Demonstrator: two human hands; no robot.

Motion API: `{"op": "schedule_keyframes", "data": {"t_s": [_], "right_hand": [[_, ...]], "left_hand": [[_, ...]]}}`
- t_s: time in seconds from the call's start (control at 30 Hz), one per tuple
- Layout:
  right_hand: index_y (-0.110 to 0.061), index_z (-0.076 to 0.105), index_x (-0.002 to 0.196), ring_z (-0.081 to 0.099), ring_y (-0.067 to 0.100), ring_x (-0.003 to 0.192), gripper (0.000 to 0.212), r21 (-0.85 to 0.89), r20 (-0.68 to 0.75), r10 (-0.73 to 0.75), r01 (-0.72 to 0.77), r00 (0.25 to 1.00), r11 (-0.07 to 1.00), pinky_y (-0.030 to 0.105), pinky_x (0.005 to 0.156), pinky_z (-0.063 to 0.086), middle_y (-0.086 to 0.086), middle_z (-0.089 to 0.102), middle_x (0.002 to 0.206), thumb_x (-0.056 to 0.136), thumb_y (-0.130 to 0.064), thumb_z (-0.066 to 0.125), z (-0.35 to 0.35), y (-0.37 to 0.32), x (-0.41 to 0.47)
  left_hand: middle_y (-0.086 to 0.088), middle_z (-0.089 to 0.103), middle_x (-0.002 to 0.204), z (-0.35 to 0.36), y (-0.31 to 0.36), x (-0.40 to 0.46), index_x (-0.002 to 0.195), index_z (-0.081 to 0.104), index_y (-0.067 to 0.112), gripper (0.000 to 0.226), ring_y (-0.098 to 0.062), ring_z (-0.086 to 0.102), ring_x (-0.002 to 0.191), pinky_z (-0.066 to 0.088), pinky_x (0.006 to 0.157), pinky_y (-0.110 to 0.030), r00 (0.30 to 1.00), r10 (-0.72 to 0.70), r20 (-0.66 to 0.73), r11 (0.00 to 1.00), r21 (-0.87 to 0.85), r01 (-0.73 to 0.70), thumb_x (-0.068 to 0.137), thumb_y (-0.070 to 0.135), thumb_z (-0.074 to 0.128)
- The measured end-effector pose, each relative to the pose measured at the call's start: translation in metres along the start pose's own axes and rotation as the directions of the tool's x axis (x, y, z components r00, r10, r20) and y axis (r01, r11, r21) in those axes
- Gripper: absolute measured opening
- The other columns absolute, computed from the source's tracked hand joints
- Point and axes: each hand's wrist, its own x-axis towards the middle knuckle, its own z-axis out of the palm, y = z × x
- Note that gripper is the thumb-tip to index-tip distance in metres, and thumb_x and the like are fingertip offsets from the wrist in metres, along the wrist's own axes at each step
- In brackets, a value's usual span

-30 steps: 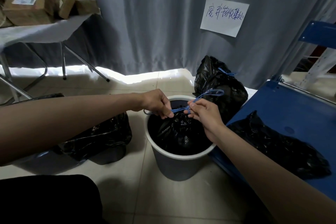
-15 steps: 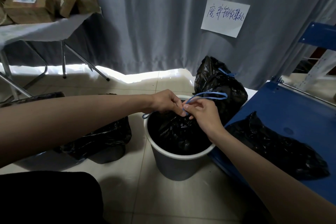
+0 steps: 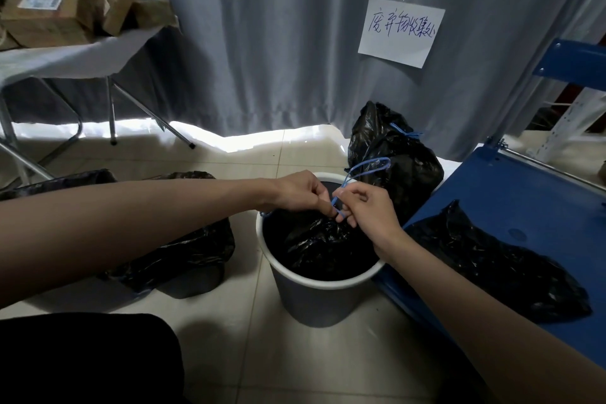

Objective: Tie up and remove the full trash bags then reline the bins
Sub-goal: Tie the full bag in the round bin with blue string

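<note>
- The two hands have come together over the bin (image 3: 323, 285): a second ago they were apart with the blue drawstring (image 3: 367, 167) stretched between them, and now their fingertips meet above the bag's mouth.
- The left hand (image 3: 295, 192) has its fingers curled and pinches the string close to the bag; a short blue end also shows at the bin's rim on that side.
- The right hand (image 3: 367, 207) pinches the same string from the other side, with a loop of it standing up and away behind the knuckles.
- The string has gone from a taut line to a loop and a crossing at the fingers, which I judge to be a knot being formed, not yet pulled tight.
- The full black bag (image 3: 321, 243) sits inside the bin, its top gathered under the hands, so it is not yet lifted out.
- A tied bag (image 3: 393, 154) with a blue knot stands on the floor just behind the bin.
- A flat black bag (image 3: 498, 259) lies on the blue platform (image 3: 511, 193) to the right, probably a fresh liner.
- A second bin with a black bag (image 3: 170, 256) stands to the left, partly behind the left forearm.
- What remains, as I judge it: tighten this knot, lift the bag out, reline.
</note>
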Motion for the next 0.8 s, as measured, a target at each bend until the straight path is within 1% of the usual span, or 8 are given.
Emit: {"op": "schedule_keyframes", "data": {"t_s": [0.07, 0.13, 0.23, 0.33, 0.4, 0.47, 0.63, 0.8], "right_hand": [[0.006, 0.067, 0.087, 0.059, 0.016, 0.045, 0.018, 0.056, -0.014, 0.082, -0.081, 0.997, 0.995, 0.022, 0.040, 0.036, 0.006, 0.054, 0.056, 0.094, -0.011, 0.062, 0.002, 0.000, 0.001], [0.007, 0.065, 0.087, 0.059, 0.019, 0.046, 0.019, 0.080, -0.006, 0.135, -0.134, 0.991, 0.988, 0.022, 0.039, 0.036, 0.004, 0.051, 0.056, 0.095, -0.010, 0.060, 0.003, -0.001, 0.003], [-0.001, 0.058, 0.076, 0.059, 0.022, 0.046, 0.022, 0.089, 0.018, 0.203, -0.204, 0.979, 0.975, 0.022, 0.038, 0.036, 0.006, 0.050, 0.054, 0.096, -0.010, 0.056, 0.000, 0.000, 0.004], [-0.006, 0.052, 0.068, 0.058, 0.020, 0.044, 0.028, 0.109, 0.042, 0.256, -0.260, 0.966, 0.960, 0.021, 0.036, 0.034, 0.009, 0.048, 0.054, 0.096, -0.005, 0.053, 0.000, -0.001, 0.006], [-0.004, 0.054, 0.071, 0.058, 0.018, 0.043, 0.024, 0.124, 0.055, 0.269, -0.274, 0.961, 0.954, 0.020, 0.035, 0.032, 0.007, 0.046, 0.053, 0.095, -0.003, 0.053, 0.001, -0.003, 0.007], [-0.005, 0.054, 0.070, 0.059, 0.017, 0.043, 0.025, 0.129, 0.060, 0.277, -0.283, 0.959, 0.950, 0.020, 0.036, 0.032, 0.006, 0.046, 0.052, 0.095, -0.003, 0.055, 0.003, -0.004, 0.007], [-0.007, 0.057, 0.067, 0.057, 0.016, 0.043, 0.024, 0.149, 0.062, 0.302, -0.308, 0.951, 0.940, 0.019, 0.035, 0.033, 0.006, 0.047, 0.053, 0.091, -0.002, 0.060, 0.004, -0.005, 0.009], [-0.003, 0.061, 0.078, 0.052, 0.010, 0.038, 0.017, 0.174, 0.074, 0.276, -0.284, 0.958, 0.943, 0.017, 0.035, 0.033, 0.006, 0.045, 0.057, 0.094, -0.003, 0.057, 0.005, -0.003, 0.007]], "left_hand": [[0.011, 0.053, 0.049, 0.007, 0.002, 0.003, 0.062, 0.065, 0.019, 0.020, -0.001, 0.046, 0.051, 0.038, 0.051, -0.014, 0.989, 0.026, -0.146, 0.992, 0.122, -0.008, 0.074, 0.026, 0.078], [0.010, 0.052, 0.051, 0.015, 0.001, 0.003, 0.058, 0.056, 0.021, 0.026, -0.005, 0.048, 0.053, 0.038, 0.051, -0.020, 0.958, 0.105, -0.266, 0.975, 0.218, -0.046, 0.070, 0.028, 0.079], [0.008, 0.059, 0.070, 0.023, -0.002, -0.002, 0.077, 0.051, 0.024, 0.027, -0.019, 0.056, 0.070, 0.044, 0.061, -0.033, 0.902, 0.250, -0.353, 0.930, 0.347, -0.122, 0.068, 0.036, 0.074], [0.004, 0.064, 0.084, 0.026, -0.002, -0.009, 0.094, 0.051, 0.025, 0.029, -0.025, 0.057, 0.079, 0.037, 0.061, -0.032, 0.867, 0.369, -0.335, 0.841, 0.517, -0.159, 0.074, 0.038, 0.068], [0.002, 0.067, 0.089, 0.025, -0.001, -0.011, 0.093, 0.055, 0.025, 0.023, -0.025, 0.059, 0.082, 0.035, 0.062, -0.031, 0.853, 0.406, -0.328, 0.806, 0.569, -0.165, 0.077, 0.037, 0.066], [0.003, 0.068, 0.090, 0.024, -0.002, -0.014, 0.091, 0.057, 0.026, 0.018, -0.026, 0.061, 0.084, 0.036, 0.062, -0.031, 0.844, 0.421, -0.332, 0.795, 0.584, -0.167, 0.078, 0.035, 0.065], [0.006, 0.071, 0.099, 0.024, -0.005, -0.014, 0.101, 0.065, 0.031, 0.020, -0.022, 0.064, 0.090, 0.042, 0.066, -0.031, 0.828, 0.455, -0.328, 0.771, 0.611, -0.182, 0.081, 0.036, 0.065], [0.006, 0.072, 0.085, 0.019, -0.011, -0.012, 0.091, 0.075, 0.028, 0.011, -0.015, 0.065, 0.080, 0.051, 0.070, -0.034, 0.845, 0.461, -0.271, 0.798, 0.542, -0.261, 0.083, 0.033, 0.069]]}}
